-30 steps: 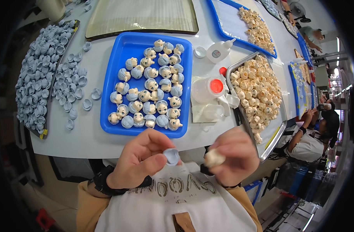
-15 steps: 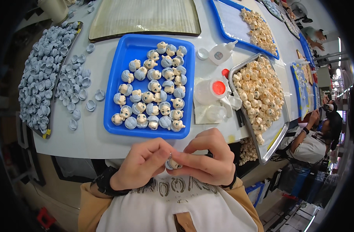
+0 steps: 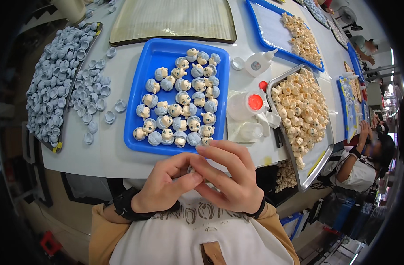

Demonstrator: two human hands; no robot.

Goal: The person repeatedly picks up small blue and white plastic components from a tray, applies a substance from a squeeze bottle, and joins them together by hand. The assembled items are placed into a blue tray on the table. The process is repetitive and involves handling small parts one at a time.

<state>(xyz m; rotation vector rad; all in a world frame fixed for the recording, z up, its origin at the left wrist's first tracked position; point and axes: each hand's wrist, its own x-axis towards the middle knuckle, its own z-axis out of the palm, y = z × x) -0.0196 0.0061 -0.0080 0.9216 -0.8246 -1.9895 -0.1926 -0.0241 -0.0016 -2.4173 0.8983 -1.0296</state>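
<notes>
Two hands meeting over one small piece

You are bringing your hands together just in front of the table [image 3: 78, 159], above your apron [image 3: 166, 238]. Your left hand [image 3: 164, 185] is pinching a small piece [image 3: 191, 169] between thumb and forefinger; only a pale sliver is showing. Your right hand [image 3: 233, 185] is meeting it from the other side, its outer fingers spreading apart; whether its tips are gripping or merely touching, you cannot tell from this view.

Because your fingers are covering the piece, a tilt could be going unnoticed, with uneven thumb pressure causing it. A loosening pinch could be dropping it onto your apron or the floor, since no tray is lying beneath. Your right forefinger is reaching close to the near rim of the blue tray [image 3: 150, 53], so a hasty lift could be nudging the doll heads [image 3: 183, 97]. A wide outward swing could be tipping the red-topped jar [image 3: 255, 102].
</notes>
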